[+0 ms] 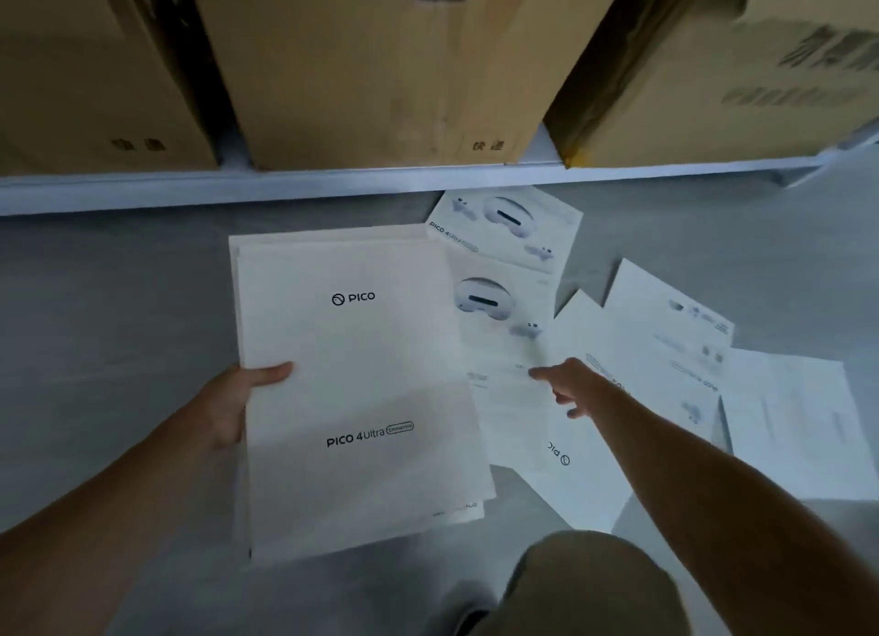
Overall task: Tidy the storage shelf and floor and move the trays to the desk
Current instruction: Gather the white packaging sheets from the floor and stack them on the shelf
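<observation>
My left hand [238, 404] grips the left edge of a stack of flat white PICO sleeves [356, 374], thumb on top, and holds it above the grey floor. My right hand [568, 383] reaches over a white sleeve with a headset picture [504, 331] lying on the floor, fingers extended and touching it. Several more white sleeves lie scattered to the right, among them a printed sleeve [666, 345] and a plain one [794, 421]. Another headset sleeve [509, 226] lies partly under the shelf edge.
A white shelf board [333, 181] runs across the view just above the floor. On it stand three brown cartons, one at the left [95, 74], one in the middle [380, 74] and a tilted carton [737, 74] at the right. My knee [594, 583] is at the bottom.
</observation>
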### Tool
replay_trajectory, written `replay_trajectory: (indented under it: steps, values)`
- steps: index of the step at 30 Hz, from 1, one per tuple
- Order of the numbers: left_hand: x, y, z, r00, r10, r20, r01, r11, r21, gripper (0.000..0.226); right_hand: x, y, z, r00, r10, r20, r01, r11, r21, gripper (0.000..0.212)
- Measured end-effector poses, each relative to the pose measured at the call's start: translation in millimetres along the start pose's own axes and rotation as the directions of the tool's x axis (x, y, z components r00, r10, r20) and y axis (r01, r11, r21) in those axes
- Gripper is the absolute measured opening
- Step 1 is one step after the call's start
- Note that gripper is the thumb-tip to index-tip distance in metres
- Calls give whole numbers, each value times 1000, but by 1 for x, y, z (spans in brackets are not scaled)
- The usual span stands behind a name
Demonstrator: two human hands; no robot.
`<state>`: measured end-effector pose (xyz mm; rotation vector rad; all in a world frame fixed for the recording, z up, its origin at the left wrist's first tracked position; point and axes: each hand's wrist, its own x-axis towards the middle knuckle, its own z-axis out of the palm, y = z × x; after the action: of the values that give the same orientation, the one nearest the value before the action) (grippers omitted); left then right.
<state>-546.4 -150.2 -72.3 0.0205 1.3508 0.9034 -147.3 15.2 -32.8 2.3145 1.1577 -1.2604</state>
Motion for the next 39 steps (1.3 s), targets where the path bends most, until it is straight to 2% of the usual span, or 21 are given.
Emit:
replay_trajectory:
  steps: [2, 3, 4, 6, 8, 10, 13, 18, 20, 21, 22, 23, 24, 25, 26, 27, 29, 30, 32, 36, 39]
  values:
    - [18, -3, 10, 1000, -1, -24, 2, 999, 38, 21, 36, 11, 21, 990, -24, -137, 41, 992, 117, 65]
    - [25, -2, 16, 999, -5, -36, 7, 999, 54, 19, 47, 12, 32, 982, -34, -185, 61, 988, 139, 81]
    - [31, -2, 22, 999, -14, -49, 17, 998, 63, 19, 54, 11, 40, 977, -47, -207, 76, 988, 135, 85]
    - [39, 0, 31, 998, -28, -63, 32, 997, 66, 27, 63, 9, 48, 972, -99, -211, 127, 984, 125, 62]
    - [36, 3, 36, 998, -34, -61, 37, 998, 51, 34, 65, 7, 47, 967, -186, -176, 224, 947, 229, 33]
    - [26, 6, 41, 997, -55, -47, 57, 997, 48, 41, 63, 12, 40, 950, -307, -61, 300, 836, 460, 16]
    - [6, 12, 49, 997, -67, -47, 70, 996, 59, 37, 51, 24, 31, 849, -476, 228, 183, 671, 719, 32]
    - [-3, 13, 64, 995, -65, -70, 69, 996, 51, 34, 25, 9, 30, 725, -473, 501, -70, 673, 736, 30]
    - [7, 9, 66, 994, -76, -75, 78, 997, 22, 39, 29, -1, 36, 709, -433, 556, -93, 725, 683, 32]
    - [12, 5, 65, 995, -65, -79, 66, 998, 10, 40, 35, -8, 37, 742, -393, 542, -49, 776, 629, 37]
    - [18, 3, 63, 995, -47, -88, 47, 999, -1, 39, 46, -15, 36, 816, -354, 458, 45, 828, 559, 42]
    - [23, 0, 60, 994, -30, -107, 29, 1000, -11, 36, 59, -23, 31, 908, -314, 279, 150, 862, 483, 41]
    - [26, -2, 56, 992, -15, -127, 13, 1000, -21, 31, 72, -31, 25, 963, -269, 13, 240, 879, 412, 38]
    - [30, -3, 50, 990, -1, -144, -4, 999, -33, 28, 88, -39, 17, 952, -210, -223, 280, 890, 359, 42]
    - [32, -4, 45, 988, 12, -156, -18, 999, -41, 26, 101, -48, 9, 920, -143, -366, 270, 907, 322, 55]
    - [35, -4, 39, 987, 22, -159, -30, 998, -49, 28, 112, -58, 3, 907, -94, -411, 215, 942, 259, 74]
    - [39, -3, 30, 988, 39, -151, -47, 998, -48, 38, 122, -76, 0, 924, -18, -382, 54, 995, 82, 101]
    - [39, -1, 29, 989, 47, -138, -53, 998, -42, 42, 123, -83, 2, 933, 12, -360, -2, 1000, 26, 105]
    - [40, 3, 28, 991, 50, -126, -55, 998, -31, 44, 121, -90, 9, 937, 75, -340, -64, 997, 44, 99]
    - [32, 13, 32, 996, 64, -60, -65, 998, -3, 30, 120, -90, 13, 948, 65, -312, 25, 961, 275, 64]
    - [26, 17, 33, 998, 58, -28, -57, 998, 11, 28, 118, -82, 9, 983, 23, -184, 91, 802, 590, 53]
